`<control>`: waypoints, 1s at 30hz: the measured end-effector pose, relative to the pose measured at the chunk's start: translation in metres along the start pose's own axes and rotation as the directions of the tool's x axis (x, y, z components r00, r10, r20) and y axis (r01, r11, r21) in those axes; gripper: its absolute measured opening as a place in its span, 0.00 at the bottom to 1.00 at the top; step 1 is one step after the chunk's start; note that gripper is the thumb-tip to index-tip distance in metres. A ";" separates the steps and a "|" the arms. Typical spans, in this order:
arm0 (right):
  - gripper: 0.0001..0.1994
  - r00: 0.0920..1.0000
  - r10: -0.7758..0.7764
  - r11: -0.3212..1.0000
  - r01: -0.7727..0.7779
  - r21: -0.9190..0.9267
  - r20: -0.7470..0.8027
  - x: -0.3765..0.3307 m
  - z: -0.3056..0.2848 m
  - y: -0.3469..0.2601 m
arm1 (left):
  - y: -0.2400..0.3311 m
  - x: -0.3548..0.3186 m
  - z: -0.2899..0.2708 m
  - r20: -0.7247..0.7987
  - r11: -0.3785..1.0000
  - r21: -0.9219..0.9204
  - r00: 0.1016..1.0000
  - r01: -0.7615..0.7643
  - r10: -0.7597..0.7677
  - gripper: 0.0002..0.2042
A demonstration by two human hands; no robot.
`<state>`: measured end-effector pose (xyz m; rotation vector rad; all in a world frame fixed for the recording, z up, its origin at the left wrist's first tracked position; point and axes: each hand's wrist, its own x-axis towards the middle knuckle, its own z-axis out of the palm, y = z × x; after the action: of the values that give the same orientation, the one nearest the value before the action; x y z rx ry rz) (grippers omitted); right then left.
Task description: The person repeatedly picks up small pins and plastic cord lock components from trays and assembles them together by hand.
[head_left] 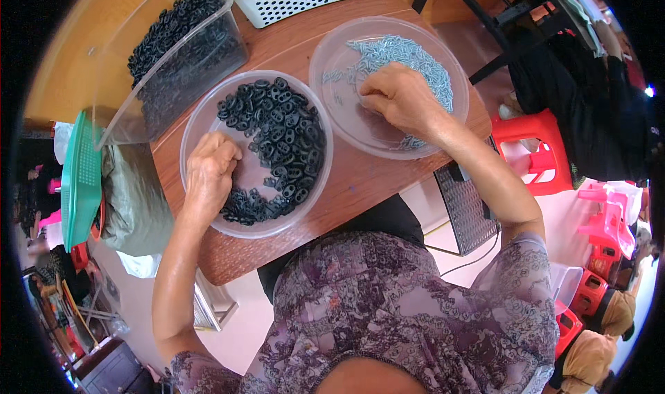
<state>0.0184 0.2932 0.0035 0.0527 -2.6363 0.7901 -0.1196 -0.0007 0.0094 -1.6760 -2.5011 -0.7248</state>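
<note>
Two round clear plastic tubs stand side by side on a brown wooden table (346,186). The left tub (315,208) holds many small black oval plastic pieces with holes (287,127). My left hand (211,172) is inside its left part, fingers curled together; what they hold, if anything, is hidden. In the right tub (339,30) lies a heap of small silvery screw-like metal pieces (412,54), with a few strewn to the left. Over that tub my right hand (402,97) pinches downward, thumb and fingers together, and whatever is between them cannot be made out.
A large clear bin (201,89) of more black pieces leans at the far left. Behind the table's far edge sits a white perforated basket (312,2). A green basket (80,179) is at the left, a red stool (533,148) at the right. Other people sit farther right.
</note>
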 end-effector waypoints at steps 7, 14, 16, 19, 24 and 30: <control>0.04 0.976 -0.002 0.970 0.055 -0.235 0.217 0.006 0.022 0.005 | 0.000 0.001 0.002 0.020 0.975 0.190 0.992 0.115 -0.121 0.11; 0.04 0.983 -0.109 0.977 0.134 -0.168 0.150 -0.001 0.011 -0.005 | 0.001 0.001 0.005 0.011 0.979 0.032 0.979 0.202 -0.203 0.06; 0.03 0.994 -0.089 0.990 0.096 -0.107 0.064 -0.003 0.014 -0.010 | 0.000 -0.001 0.007 0.008 0.981 0.086 0.985 0.171 -0.173 0.06; 0.03 0.995 -0.015 1.000 0.017 0.016 -0.100 -0.006 0.013 -0.023 | 0.001 0.000 0.009 0.024 0.979 0.127 0.986 0.162 -0.166 0.07; 0.03 0.978 0.051 0.990 -0.024 0.136 -0.202 -0.005 0.010 -0.049 | 0.009 0.000 0.010 0.104 0.987 0.107 0.986 0.117 -0.129 0.09; 0.05 0.994 0.048 0.932 -0.009 0.361 -0.099 -0.005 0.037 -0.087 | 0.036 -0.004 -0.001 0.043 0.936 -0.232 0.964 0.265 -0.263 0.11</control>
<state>0.0226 0.1998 0.0188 0.0691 -2.3659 1.2434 -0.0861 0.0061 0.0216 -1.4157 -2.7767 -1.0776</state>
